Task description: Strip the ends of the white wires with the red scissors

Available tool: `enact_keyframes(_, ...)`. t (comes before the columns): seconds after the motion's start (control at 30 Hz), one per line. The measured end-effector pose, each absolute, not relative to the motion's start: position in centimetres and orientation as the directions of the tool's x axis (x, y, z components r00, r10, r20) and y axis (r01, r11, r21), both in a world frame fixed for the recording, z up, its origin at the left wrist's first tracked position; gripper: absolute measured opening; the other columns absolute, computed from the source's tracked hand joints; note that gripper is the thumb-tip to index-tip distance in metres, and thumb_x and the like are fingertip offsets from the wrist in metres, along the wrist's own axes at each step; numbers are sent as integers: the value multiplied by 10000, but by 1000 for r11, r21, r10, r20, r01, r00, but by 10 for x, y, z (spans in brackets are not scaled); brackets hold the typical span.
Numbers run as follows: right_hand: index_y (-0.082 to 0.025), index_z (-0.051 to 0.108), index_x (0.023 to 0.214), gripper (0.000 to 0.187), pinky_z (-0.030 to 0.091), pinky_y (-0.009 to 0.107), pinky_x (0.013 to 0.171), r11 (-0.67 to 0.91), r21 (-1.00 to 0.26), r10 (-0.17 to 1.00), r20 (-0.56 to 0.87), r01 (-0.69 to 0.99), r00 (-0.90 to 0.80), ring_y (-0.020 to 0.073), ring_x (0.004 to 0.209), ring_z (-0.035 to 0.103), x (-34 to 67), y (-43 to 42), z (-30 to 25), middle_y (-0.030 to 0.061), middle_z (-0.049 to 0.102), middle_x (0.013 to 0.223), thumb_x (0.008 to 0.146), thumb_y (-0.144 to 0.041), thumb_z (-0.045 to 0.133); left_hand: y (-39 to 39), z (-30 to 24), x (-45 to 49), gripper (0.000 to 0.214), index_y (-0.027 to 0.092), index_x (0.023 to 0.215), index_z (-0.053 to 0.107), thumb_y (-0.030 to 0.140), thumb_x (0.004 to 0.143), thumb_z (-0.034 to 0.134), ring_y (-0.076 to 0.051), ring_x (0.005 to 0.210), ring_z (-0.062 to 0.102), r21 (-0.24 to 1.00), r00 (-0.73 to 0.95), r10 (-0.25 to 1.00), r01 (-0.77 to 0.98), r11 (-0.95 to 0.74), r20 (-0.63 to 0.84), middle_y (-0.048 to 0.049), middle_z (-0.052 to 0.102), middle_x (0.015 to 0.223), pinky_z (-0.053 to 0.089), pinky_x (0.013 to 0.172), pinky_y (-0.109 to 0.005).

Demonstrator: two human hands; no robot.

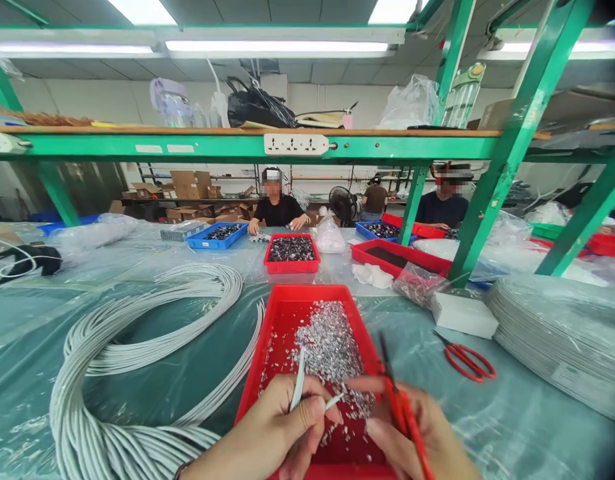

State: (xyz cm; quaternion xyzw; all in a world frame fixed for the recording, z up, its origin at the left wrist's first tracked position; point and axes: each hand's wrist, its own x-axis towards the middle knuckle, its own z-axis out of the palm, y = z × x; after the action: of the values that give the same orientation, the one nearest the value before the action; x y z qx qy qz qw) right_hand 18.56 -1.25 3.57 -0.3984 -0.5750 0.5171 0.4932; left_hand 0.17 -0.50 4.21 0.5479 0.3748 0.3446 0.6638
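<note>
My left hand (292, 420) pinches a white cable (298, 381) between thumb and fingers; a thin stripped-looking end (334, 401) points right toward my other hand. My right hand (412, 427), slightly blurred, has red-handled scissors (400, 403) tucked in it, dark blade pointing up. Its thumb and index finger are apart near the cable end. Both hands are over a red tray (267, 333) of small shiny metal pieces (332, 340). On the left lies a large coil of white cables (82, 373).
A second pair of red scissors (467, 357) lies right of the tray, near a white box (463, 315) and a big wrapped cable coil (562, 347). Ahead stands a red tray of dark parts (292, 255). A green shelf frame (507, 153) crosses above. Several people (277, 207) sit beyond.
</note>
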Motion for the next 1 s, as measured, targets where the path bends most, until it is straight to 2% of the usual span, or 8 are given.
enact_keyframes(0.17, -149, 571, 550, 281, 181, 188, 364, 3, -939, 926, 133, -345, -354, 35, 321, 232, 161, -3, 37, -91, 380, 333, 671, -353, 723, -11, 44, 5, 284, 144, 770, 528, 410, 834, 454, -29, 328, 412, 995, 468, 881, 95, 27, -68, 65, 458, 506, 277, 303, -103)
enact_keyframes(0.27, -161, 467, 493, 357, 249, 183, 407, -324, -709, 874, 28, -626, -485, 15, 287, 174, 154, -4, 30, -126, 323, 305, 746, -312, 670, -12, 45, 4, 208, 153, 741, 536, 302, 854, 445, -36, 385, 428, 984, 433, 901, 150, -95, 21, 65, 459, 497, 324, 368, -109)
enact_keyframes(0.33, -159, 467, 495, 356, 277, 187, 423, -445, -617, 827, -4, -649, -563, 6, 271, 152, 154, -4, 26, -138, 308, 308, 758, -301, 660, -11, 45, 4, 195, 155, 737, 548, 301, 841, 471, -42, 390, 423, 977, 422, 905, 166, -132, 50, 63, 463, 488, 343, 382, -121)
enact_keyframes(0.53, -121, 643, 664, 211, 182, 197, 381, -39, -883, 943, 122, -467, -309, 29, 326, 277, 162, -1, 29, -89, 432, 345, 698, -314, 722, -7, 46, 7, 221, 142, 784, 573, 359, 794, 530, -48, 351, 400, 976, 375, 927, 188, -107, 29, 69, 442, 484, 332, 348, -141)
enact_keyframes(0.63, -127, 622, 614, 206, 191, 203, 392, -26, -895, 949, 118, -445, -292, 39, 358, 297, 164, -2, 32, -76, 456, 377, 699, -286, 720, -8, 48, 9, 187, 144, 778, 566, 329, 791, 537, -49, 358, 393, 975, 384, 923, 187, -117, 37, 73, 439, 477, 326, 358, -143)
enact_keyframes(0.8, -174, 484, 516, 358, 258, 219, 412, -198, -827, 896, 66, -526, -440, 25, 279, 143, 157, -4, 33, -132, 278, 316, 784, -387, 590, -8, 52, 11, 191, 141, 716, 552, 320, 783, 553, -50, 392, 393, 983, 386, 918, 108, -145, 93, 67, 439, 489, 331, 388, -148)
enact_keyframes(0.9, -166, 573, 592, 288, 251, 212, 418, -120, -842, 923, 101, -526, -373, 46, 324, 221, 155, -3, 34, -109, 338, 335, 770, -388, 615, -7, 51, 11, 240, 141, 714, 516, 368, 763, 578, -47, 357, 376, 990, 353, 933, 99, -103, 62, 70, 433, 480, 299, 353, -149)
enact_keyframes(1.0, -148, 653, 695, 168, 235, 212, 411, 64, -937, 966, 144, -343, -215, 69, 397, 320, 159, -4, 40, -78, 431, 399, 664, -295, 729, -6, 50, 12, 265, 150, 711, 489, 394, 754, 583, -47, 337, 358, 991, 343, 938, 105, -86, 45, 81, 413, 464, 274, 331, -148)
